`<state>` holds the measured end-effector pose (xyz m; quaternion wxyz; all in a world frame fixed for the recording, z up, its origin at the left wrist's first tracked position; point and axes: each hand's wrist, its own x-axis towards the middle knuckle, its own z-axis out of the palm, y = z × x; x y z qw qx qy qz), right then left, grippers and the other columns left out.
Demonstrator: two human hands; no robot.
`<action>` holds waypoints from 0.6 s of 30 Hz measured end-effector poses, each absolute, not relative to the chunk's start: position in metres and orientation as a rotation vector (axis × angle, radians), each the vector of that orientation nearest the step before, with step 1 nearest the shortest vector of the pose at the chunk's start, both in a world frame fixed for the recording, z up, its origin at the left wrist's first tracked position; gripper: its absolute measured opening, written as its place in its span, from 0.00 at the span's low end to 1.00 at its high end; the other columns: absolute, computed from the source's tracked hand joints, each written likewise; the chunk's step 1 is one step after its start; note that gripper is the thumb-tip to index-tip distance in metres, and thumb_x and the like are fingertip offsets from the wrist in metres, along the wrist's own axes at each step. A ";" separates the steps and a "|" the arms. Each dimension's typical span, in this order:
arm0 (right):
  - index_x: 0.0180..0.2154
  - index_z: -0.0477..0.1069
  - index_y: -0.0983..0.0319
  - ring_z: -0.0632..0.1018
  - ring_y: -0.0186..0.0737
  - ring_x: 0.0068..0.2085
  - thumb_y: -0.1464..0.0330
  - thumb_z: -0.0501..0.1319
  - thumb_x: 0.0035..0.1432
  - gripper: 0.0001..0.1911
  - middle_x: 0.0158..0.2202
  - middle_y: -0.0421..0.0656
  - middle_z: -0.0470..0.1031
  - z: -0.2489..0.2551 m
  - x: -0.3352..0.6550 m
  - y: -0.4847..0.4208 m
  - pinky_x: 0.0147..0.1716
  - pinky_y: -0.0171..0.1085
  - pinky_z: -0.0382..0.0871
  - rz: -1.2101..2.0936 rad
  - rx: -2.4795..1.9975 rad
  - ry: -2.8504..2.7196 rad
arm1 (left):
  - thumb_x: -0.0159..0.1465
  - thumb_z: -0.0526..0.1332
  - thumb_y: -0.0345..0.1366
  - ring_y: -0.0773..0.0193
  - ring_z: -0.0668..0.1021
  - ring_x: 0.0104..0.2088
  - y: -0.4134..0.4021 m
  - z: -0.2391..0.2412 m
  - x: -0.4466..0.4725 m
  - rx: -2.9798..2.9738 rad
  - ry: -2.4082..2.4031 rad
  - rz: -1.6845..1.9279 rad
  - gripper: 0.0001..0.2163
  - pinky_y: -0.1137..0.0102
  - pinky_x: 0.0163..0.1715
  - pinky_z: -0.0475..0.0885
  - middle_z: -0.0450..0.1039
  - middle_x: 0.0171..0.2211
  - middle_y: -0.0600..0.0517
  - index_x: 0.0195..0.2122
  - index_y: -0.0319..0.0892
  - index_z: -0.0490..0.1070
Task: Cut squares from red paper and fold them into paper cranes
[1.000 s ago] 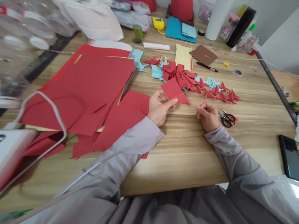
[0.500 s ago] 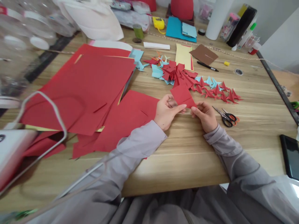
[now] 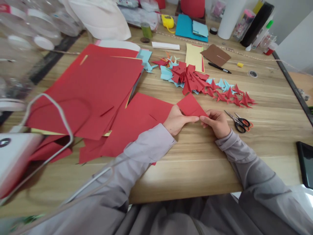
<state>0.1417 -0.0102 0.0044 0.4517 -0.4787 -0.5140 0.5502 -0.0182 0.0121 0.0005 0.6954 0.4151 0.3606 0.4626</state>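
Note:
A small red square of origami paper [image 3: 191, 105] is held between my two hands just above the table. My left hand [image 3: 178, 120] grips its left and lower edge, with the thumb stretched along that edge. At the lower right corner, my right hand [image 3: 216, 122] pinches the paper between thumb and fingers. Beyond it lies a heap of folded red paper pieces [image 3: 189, 76], with red and light blue folded cranes [image 3: 230, 94] trailing to the right. Scissors [image 3: 241, 123] with black handles rest to the right of my right hand.
Large red paper sheets [image 3: 88, 88] are stacked at left, beside a white device with a cable [image 3: 66, 127]. Farther back are yellow paper [image 3: 194, 57], brown paper [image 3: 215, 55], a black pen [image 3: 220, 68] and a yellow tape measure [image 3: 167, 21]. A black tablet-like object [image 3: 305, 160] sits at right.
The red square has tilted and lowered between my hands. My left thumb has slid right along its lower edge, closer to my right thumb. The whole view has shifted slightly.

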 end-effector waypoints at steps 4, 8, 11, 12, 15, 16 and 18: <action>0.20 0.70 0.63 0.69 0.29 0.17 0.57 0.71 0.42 0.17 0.17 0.38 0.72 0.003 0.144 -0.010 0.17 0.31 0.64 1.363 -1.184 -1.264 | 0.41 0.73 0.29 0.67 0.74 0.23 0.014 0.002 -0.021 0.929 0.780 0.969 0.11 0.72 0.21 0.68 0.72 0.22 0.51 0.21 0.37 0.70; 0.20 0.70 0.62 0.68 0.29 0.16 0.58 0.72 0.40 0.17 0.16 0.37 0.71 0.000 0.147 -0.009 0.16 0.30 0.63 1.374 -1.172 -1.211 | 0.39 0.73 0.28 0.69 0.72 0.22 0.016 0.005 -0.022 0.882 0.758 0.967 0.15 0.74 0.20 0.66 0.71 0.22 0.53 0.24 0.37 0.68; 0.20 0.70 0.62 0.67 0.29 0.15 0.58 0.73 0.39 0.17 0.16 0.36 0.71 -0.002 0.148 -0.008 0.15 0.30 0.63 1.376 -1.166 -1.199 | 0.38 0.73 0.28 0.71 0.71 0.20 0.017 0.006 -0.023 0.859 0.763 0.964 0.17 0.75 0.18 0.64 0.69 0.21 0.54 0.26 0.38 0.66; 0.19 0.70 0.62 0.67 0.29 0.15 0.59 0.73 0.39 0.17 0.16 0.36 0.71 -0.003 0.149 -0.008 0.15 0.30 0.63 1.374 -1.162 -1.199 | 0.38 0.73 0.27 0.71 0.70 0.20 0.018 0.006 -0.023 0.853 0.767 0.963 0.17 0.75 0.18 0.63 0.69 0.21 0.55 0.26 0.38 0.66; 0.19 0.70 0.62 0.67 0.28 0.15 0.59 0.72 0.40 0.16 0.16 0.36 0.71 -0.004 0.150 -0.008 0.15 0.30 0.62 1.369 -1.152 -1.192 | 0.38 0.73 0.27 0.73 0.70 0.19 0.019 0.004 -0.024 0.826 0.773 0.953 0.17 0.76 0.17 0.61 0.68 0.20 0.56 0.25 0.38 0.66; 0.20 0.70 0.62 0.67 0.28 0.15 0.59 0.72 0.40 0.16 0.16 0.36 0.71 -0.005 0.150 -0.008 0.15 0.30 0.61 1.366 -1.148 -1.186 | 0.38 0.73 0.27 0.73 0.70 0.19 0.019 0.004 -0.024 0.817 0.769 0.947 0.17 0.76 0.18 0.61 0.68 0.20 0.56 0.25 0.38 0.66; 0.20 0.69 0.62 0.66 0.28 0.15 0.60 0.72 0.41 0.16 0.15 0.36 0.70 -0.005 0.151 -0.008 0.15 0.30 0.60 1.360 -1.139 -1.172 | 0.37 0.73 0.27 0.72 0.70 0.19 0.020 0.003 -0.025 0.806 0.760 0.938 0.17 0.75 0.18 0.62 0.68 0.20 0.56 0.25 0.38 0.66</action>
